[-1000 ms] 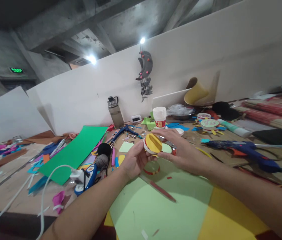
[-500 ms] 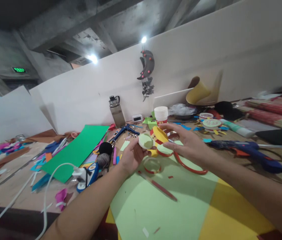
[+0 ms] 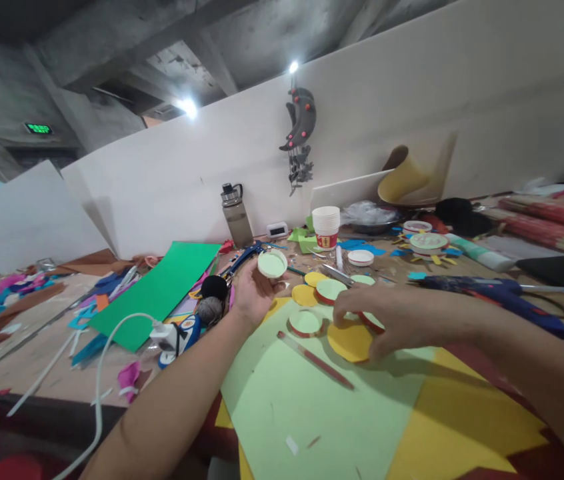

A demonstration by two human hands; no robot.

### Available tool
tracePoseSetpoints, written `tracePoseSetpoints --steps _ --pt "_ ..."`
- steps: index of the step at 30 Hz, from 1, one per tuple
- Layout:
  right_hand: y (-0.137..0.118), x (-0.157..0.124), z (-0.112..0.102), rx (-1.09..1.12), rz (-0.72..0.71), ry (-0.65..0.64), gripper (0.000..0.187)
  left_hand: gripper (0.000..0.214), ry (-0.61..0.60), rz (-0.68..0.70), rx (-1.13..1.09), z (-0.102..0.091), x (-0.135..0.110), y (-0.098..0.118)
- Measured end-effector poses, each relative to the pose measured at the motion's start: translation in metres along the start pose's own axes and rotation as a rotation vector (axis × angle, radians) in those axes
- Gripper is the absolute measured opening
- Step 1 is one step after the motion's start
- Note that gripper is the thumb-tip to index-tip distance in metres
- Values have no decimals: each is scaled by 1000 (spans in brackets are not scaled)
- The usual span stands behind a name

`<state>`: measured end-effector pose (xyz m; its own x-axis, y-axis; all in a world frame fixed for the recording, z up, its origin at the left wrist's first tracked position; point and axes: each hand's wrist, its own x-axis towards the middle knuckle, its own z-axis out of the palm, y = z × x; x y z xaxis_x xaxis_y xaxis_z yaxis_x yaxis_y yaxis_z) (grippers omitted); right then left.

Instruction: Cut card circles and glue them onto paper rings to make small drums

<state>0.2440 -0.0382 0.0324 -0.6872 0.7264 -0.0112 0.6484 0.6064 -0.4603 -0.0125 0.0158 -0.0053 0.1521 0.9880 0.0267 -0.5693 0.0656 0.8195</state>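
Note:
My left hand (image 3: 253, 293) is raised above the table and grips a small round disc with a pale green face and white rim (image 3: 272, 263). My right hand (image 3: 387, 320) lies lower, fingers spread and pressing down on a yellow paper circle (image 3: 349, 340) that rests on the light green sheet (image 3: 307, 407). Just left of that hand sits a red-rimmed green disc (image 3: 305, 322). Another green disc (image 3: 331, 290) and a smaller yellow circle (image 3: 304, 295) lie behind it. A red strip (image 3: 317, 360) lies slanted on the green sheet.
A blue glue gun (image 3: 487, 293) lies at the right, and paper cups (image 3: 325, 227) and a water bottle (image 3: 236, 215) stand at the back. A dark green sheet (image 3: 157, 293), yarn balls (image 3: 209, 300), a white cable (image 3: 107, 360) and paper scraps cover the left. A yellow sheet (image 3: 462, 427) lies at front right.
My right hand has dropped from beside the left hand down to the table and now presses the yellow circle flat. The left hand keeps the green disc, lifted slightly away.

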Motion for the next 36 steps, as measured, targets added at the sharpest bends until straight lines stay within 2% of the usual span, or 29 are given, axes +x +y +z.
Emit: tracePoseSetpoints --steps 2,4,9,13,17,24,28,36 --pt "-3 1 0 47 12 -99 44 34 17 -8 -22 0 1 4" --pt "-2 4 0 97 -6 -83 39 35 42 2 -61 -2 2 10" --pt "16 24 12 90 -56 312 34 35 52 20 -134 -8 6 16" --pt "26 41 20 -4 -9 389 30 34 69 -17 -126 -9 6 7" --pt "14 54 18 -111 31 318 35 36 57 -65 -95 -9 5 0" --pt "-13 84 16 -429 16 82 49 40 75 -88 -96 -9 6 2" --pt "-9 96 21 -443 9 -13 47 38 97 -77 -74 -11 7 3" --pt "14 109 24 -437 -75 -77 61 39 88 -66 -55 -12 8 2"
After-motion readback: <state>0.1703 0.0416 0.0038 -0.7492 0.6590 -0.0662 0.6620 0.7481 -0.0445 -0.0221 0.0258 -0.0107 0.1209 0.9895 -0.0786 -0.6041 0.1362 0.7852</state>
